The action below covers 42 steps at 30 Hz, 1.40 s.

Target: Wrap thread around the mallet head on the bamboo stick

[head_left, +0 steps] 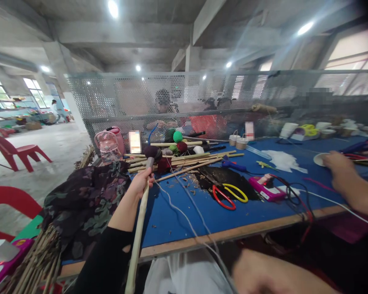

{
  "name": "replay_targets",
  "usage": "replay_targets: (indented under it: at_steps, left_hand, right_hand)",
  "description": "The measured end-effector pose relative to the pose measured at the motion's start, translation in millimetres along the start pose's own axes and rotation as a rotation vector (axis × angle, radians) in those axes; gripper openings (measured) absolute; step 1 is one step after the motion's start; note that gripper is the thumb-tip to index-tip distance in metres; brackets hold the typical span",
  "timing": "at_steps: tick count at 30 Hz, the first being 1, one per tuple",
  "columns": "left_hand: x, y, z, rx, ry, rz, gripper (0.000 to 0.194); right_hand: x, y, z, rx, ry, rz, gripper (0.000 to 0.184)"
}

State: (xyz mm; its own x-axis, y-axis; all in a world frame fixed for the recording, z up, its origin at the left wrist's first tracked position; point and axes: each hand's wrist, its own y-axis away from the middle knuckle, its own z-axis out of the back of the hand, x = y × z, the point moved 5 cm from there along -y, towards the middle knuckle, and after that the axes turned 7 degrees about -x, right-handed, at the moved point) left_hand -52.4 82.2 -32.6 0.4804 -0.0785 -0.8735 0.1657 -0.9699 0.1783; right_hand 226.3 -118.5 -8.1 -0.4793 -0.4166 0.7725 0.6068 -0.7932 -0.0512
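Note:
My left hand (141,182) is closed around a pale wooden stick (139,228), which slants from the table down past its front edge. At the stick's upper end sits a dark purple ball (151,152), with grey wrapping (150,162) just below it. Grey yarn (184,214) runs from near the stick toward the lower right. My right hand (251,269), low in the view, is smeared by motion beside the yarn's lower end; its fingers do not show clearly. More sticks (199,163) and coloured balls, including a green one (177,136), lie beyond my left hand.
Scissors (228,196) with red and yellow handles lie on the blue table (178,224). A pink power strip (266,188) with cables is right of them. At right, a co-worker's hand (340,167) touches a white roll. Dark floral cloth (88,204) and a stick bundle (43,253) are left.

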Motion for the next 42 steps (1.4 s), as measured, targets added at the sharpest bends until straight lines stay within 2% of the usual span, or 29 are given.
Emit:
replay_targets:
  at_steps: [3, 6, 8, 10, 13, 16, 18, 20, 23, 28, 33, 38, 42]
  left_hand:
    - [3.0, 0.7, -0.2, -0.030, -0.060, -0.014, 0.024]
    - [3.6, 0.6, 0.0, -0.072, -0.090, -0.024, 0.027]
    - [2.7, 0.5, 0.1, -0.090, -0.071, -0.034, 0.027]
    - [1.9, 0.2, 0.2, -0.094, -0.037, -0.043, 0.027]
    - [2.1, -0.6, 0.6, -0.093, 0.003, -0.029, 0.027]
    - [1.8, -1.1, 1.2, -0.105, 0.021, -0.003, 0.025]
    - [0.8, -1.1, 1.6, -0.118, 0.031, 0.012, 0.024]
    - [-0.6, -0.9, 2.3, -0.135, 0.042, 0.017, 0.023]
    - [-2.1, -1.0, 3.4, -0.153, 0.062, 0.021, 0.023]
    - [-4.4, -2.2, 5.3, -0.178, 0.094, -0.010, 0.024]
    - [-6.9, -2.1, 7.1, -0.201, 0.100, -0.058, 0.027]
    - [-7.0, -1.0, 6.6, -0.189, 0.100, -0.066, 0.027]
    - [-8.2, 1.1, 5.1, -0.184, 0.091, -0.083, 0.028]
  right_hand:
    - [-14.5, -36.3, 14.4, -0.076, -0.257, 0.035, 0.033]
    - [-28.9, -75.9, 37.7, -0.302, -0.600, 0.048, 0.041]
    - [-38.7, -110.3, 47.3, -0.373, -0.679, 0.010, 0.035]
    - [-47.6, -154.8, 53.7, -0.381, -0.692, -0.028, 0.032]
    - [-59.6, -232.3, 64.7, -0.419, -0.539, -0.040, 0.033]
    - [-65.2, -302.6, 77.7, -0.561, -0.072, -0.001, 0.032]
    - [-69.7, -338.0, 82.9, -0.668, 0.196, -0.066, 0.032]
    - [-76.5, -365.6, 83.3, -0.695, 0.250, -0.179, 0.031]
    - [-79.5, -397.7, 80.9, -0.636, 0.080, -0.236, 0.029]
    - [-54.6, -431.2, 97.1, -0.567, -0.164, -0.152, 0.018]
    - [-14.5, -439.6, 123.9, -0.554, -0.321, -0.051, 0.013]
    - [23.4, -418.9, 154.5, -0.579, -0.441, 0.135, 0.011]
    - [52.5, -376.6, 189.8, -0.628, -0.495, 0.312, 0.013]
